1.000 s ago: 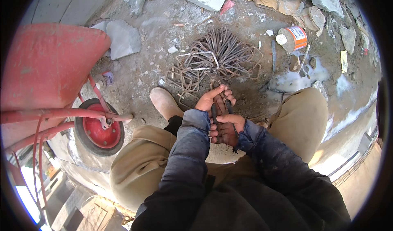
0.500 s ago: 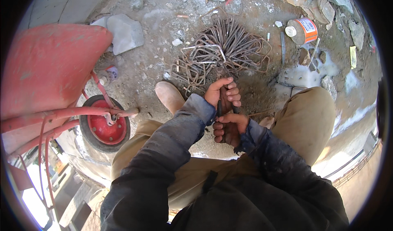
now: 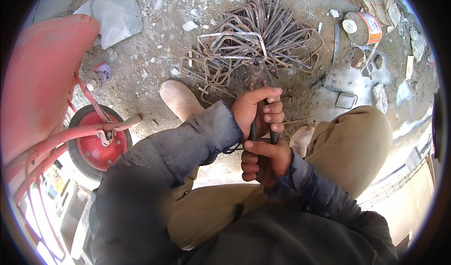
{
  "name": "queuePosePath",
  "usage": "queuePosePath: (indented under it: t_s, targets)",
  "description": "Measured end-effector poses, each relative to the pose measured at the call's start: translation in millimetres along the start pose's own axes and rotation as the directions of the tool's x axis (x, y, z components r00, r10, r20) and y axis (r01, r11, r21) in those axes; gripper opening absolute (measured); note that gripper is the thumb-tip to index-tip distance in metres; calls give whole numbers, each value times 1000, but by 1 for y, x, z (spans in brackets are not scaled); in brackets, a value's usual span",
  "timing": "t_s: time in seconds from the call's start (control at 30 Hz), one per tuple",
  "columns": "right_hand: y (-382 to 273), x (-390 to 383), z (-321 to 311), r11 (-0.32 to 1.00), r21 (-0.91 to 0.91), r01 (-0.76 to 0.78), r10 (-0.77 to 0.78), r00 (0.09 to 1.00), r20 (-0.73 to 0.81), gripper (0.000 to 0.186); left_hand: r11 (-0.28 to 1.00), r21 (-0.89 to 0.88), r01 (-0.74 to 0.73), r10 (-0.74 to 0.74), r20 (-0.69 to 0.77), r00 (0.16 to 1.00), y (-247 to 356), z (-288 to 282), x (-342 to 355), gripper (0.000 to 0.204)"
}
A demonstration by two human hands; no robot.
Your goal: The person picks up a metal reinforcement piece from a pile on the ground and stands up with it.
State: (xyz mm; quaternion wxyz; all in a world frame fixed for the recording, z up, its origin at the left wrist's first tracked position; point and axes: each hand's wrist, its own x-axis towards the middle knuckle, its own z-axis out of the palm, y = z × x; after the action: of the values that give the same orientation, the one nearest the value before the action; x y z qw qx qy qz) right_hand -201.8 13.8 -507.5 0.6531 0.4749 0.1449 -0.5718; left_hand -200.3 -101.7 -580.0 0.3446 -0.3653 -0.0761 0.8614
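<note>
My left hand (image 3: 257, 109) is closed around the dark handles of a bolt cutter (image 3: 258, 75), with its fingers wrapped over the right handle. Just below, my right hand (image 3: 268, 159) grips the lower ends of the same handles. The cutter's rusty head points away from me, and its jaws meet the near side of a bundle of bent steel rebar stirrups (image 3: 268, 28) on the ground. What lies between the jaws is too small to make out. One pale-edged stirrup lies over the front of the pile.
A red wheelbarrow (image 3: 51, 77) stands at the left, its wheel (image 3: 103, 140) near my leg. Behind it lies a grey stone slab (image 3: 117, 20). A bottle with an orange label (image 3: 362, 29) and a single stirrup (image 3: 346, 100) lie to the right. My boot (image 3: 181, 98) is near the pile.
The view has shifted, so the pile and wheelbarrow appear moved. More of the cutter's head shows now. Both hands keep their hold on the handles.
</note>
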Motion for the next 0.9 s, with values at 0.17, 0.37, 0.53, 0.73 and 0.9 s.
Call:
queuePosePath:
  t_s: [0.17,0.37,0.53,0.73,0.9]
  targets:
    - [6,6,6,999,-6,42,-42,998,-48,15,997,-22,73,-72,50,996,7,0,-1,28]
    - [2,14,4,998,-6,55,-55,998,-19,16,998,26,55,-56,30,998,13,-4,2,27]
    - [-2,0,-14,1000,22,14,-16,995,98,17,999,33,-23,20,62,998,2,1,6,25]
    - [3,6,-36,994,-74,77,-63,984,168,17,994,65,-88,83,73,994,-6,-8,8,25]
    - [-15,-16,-39,989,-143,22,-3,990,138,15,985,15,-173,172,60,983,-18,3,22,26]
